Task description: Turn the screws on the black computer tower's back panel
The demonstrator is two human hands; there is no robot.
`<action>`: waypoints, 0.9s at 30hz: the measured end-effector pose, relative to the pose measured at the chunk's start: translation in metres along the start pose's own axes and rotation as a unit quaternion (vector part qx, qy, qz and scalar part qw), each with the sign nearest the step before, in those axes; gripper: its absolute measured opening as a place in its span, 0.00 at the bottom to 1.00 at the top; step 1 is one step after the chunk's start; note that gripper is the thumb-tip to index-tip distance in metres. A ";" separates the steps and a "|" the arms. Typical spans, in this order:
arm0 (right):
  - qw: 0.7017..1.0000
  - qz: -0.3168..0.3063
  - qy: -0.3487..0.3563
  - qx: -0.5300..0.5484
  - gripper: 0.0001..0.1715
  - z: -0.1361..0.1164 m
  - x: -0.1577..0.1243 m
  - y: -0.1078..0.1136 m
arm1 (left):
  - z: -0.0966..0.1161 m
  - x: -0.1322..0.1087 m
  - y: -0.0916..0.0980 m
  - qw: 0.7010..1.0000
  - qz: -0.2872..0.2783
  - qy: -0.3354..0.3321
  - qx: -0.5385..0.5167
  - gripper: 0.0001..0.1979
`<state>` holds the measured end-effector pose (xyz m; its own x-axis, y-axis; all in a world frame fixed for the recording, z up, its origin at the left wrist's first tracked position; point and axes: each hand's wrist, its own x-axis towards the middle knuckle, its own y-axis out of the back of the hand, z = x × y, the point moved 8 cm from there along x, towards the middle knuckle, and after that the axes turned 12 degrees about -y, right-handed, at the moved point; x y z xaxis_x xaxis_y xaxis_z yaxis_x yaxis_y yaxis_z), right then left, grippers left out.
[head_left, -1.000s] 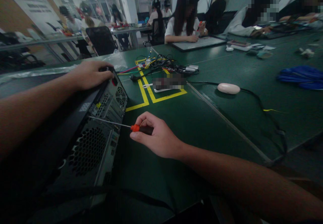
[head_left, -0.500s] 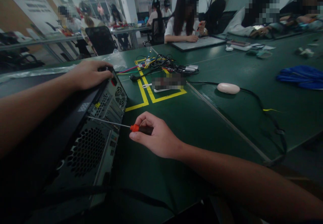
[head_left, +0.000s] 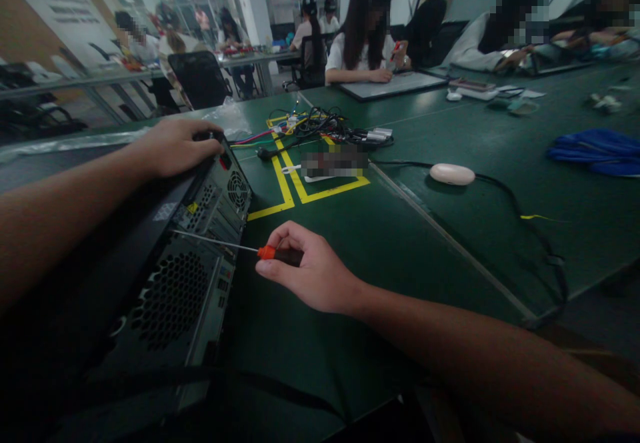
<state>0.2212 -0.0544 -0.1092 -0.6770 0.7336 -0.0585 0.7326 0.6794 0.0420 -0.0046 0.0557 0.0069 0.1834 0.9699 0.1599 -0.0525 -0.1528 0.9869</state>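
Note:
A black computer case lies at the left, its metal rear panel with vents and ports turned toward the right. My left hand holds the case's far corner, thumb along the rear edge and fingers curled over the far side. In my right hand is a screwdriver with an orange and black handle, pinched between thumb and fingers. Its long thin shaft points left, and the tip meets the rear panel's upper edge, above the large honeycomb vent. Whether a screw sits under the tip is too small to tell.
Beyond the case lies a tangle of cables near yellow tape on the green table. Farther right are a pale oval device on a black cord and a blue bundle. A person works across the table.
Almost nothing differs. Both hands, the screwdriver and the computer case keep the same places; the view shifts only very slightly.

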 end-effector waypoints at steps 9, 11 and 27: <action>1.000 0.009 -0.004 0.006 0.15 -0.001 0.000 0.002 | 0.001 -0.001 0.001 1.000 0.001 0.010 0.001 0.39; 1.000 0.012 -0.007 -0.006 0.16 0.000 0.001 0.002 | 0.001 -0.002 0.001 1.000 0.000 0.015 0.002 0.39; 1.000 0.004 0.014 -0.010 0.18 -0.004 -0.003 0.002 | -0.008 0.001 -0.004 0.998 -0.017 0.049 0.023 0.41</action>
<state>0.2247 -0.0554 -0.1048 -0.6736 0.7385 -0.0305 0.7361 0.6740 0.0629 -0.0123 0.0587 0.0029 0.0867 0.9883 0.1255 -0.0032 -0.1257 0.9921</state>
